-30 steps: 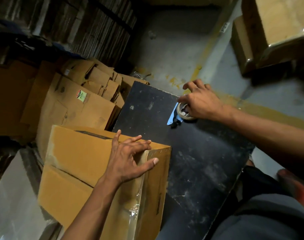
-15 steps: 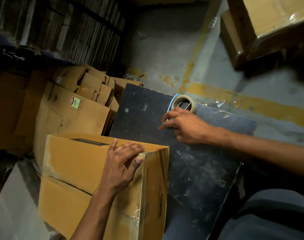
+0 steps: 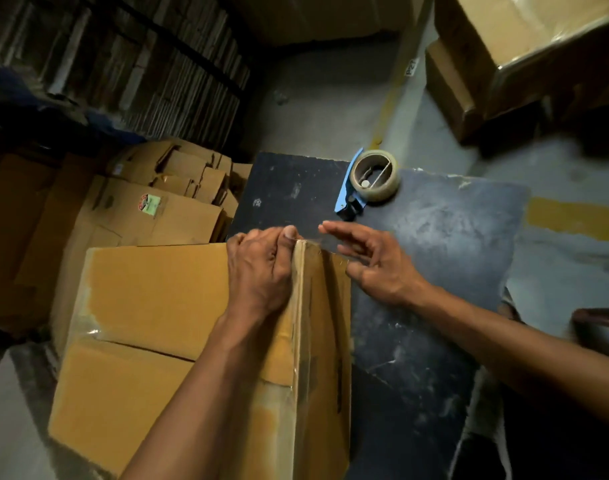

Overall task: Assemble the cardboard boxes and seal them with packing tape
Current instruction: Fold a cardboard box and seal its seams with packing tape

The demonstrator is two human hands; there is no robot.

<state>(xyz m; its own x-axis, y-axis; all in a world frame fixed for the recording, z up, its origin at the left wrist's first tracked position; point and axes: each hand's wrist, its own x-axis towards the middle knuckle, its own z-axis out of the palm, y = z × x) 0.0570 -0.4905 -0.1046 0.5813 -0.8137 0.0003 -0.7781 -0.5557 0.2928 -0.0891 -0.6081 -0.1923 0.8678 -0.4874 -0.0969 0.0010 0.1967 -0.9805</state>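
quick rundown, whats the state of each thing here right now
brown cardboard box: assembled, flaps closed, clear tape along its edge
blue tape dispenser with clear roll: lying on the black board, untouched
left hand: fingers curled, pressing the taped top corner
right hand: open beside the corner, holding nothing
flattened cardboard boxes: unassembled, stacked

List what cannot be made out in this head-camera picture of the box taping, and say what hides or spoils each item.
- Near end of the cardboard box: cut off by the bottom edge and covered by the left forearm.
- Left hand fingertips: curled over the box's far edge, out of sight.
- Green label on the flattened cartons: print too small.
- Right hand: motion-blurred, contact with the tape unclear.
- Tape dispenser: blade not discernible.
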